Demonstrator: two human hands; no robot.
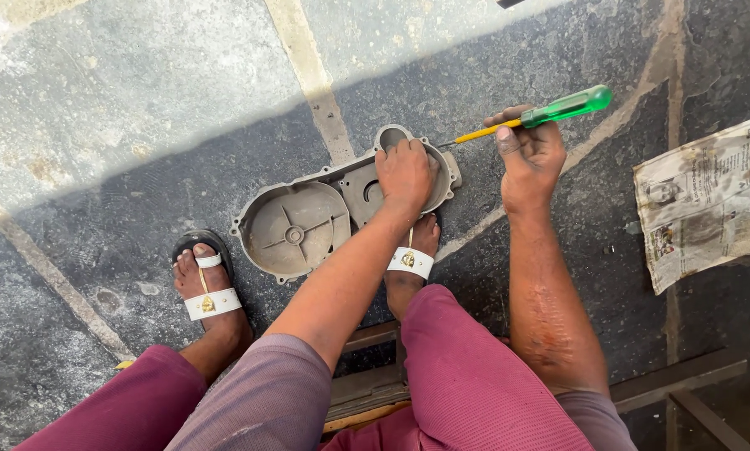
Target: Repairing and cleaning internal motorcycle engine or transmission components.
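Note:
A grey metal engine cover (295, 230) lies open side up on the stone floor in front of my feet. My left hand (404, 171) presses down on its right, smaller end, fingers curled over the rim. My right hand (529, 154) is closed around a screwdriver (550, 110) with a green handle and a yellow shaft. The screwdriver's tip points left toward the cover's right edge, just beside my left hand. I cannot tell if the tip touches the cover.
My two feet in white-strapped sandals (208, 288) rest on the floor, the right one close against the cover. A dirty sheet of newspaper (700, 200) lies at the right. A low wooden stool frame (675, 392) shows under my legs.

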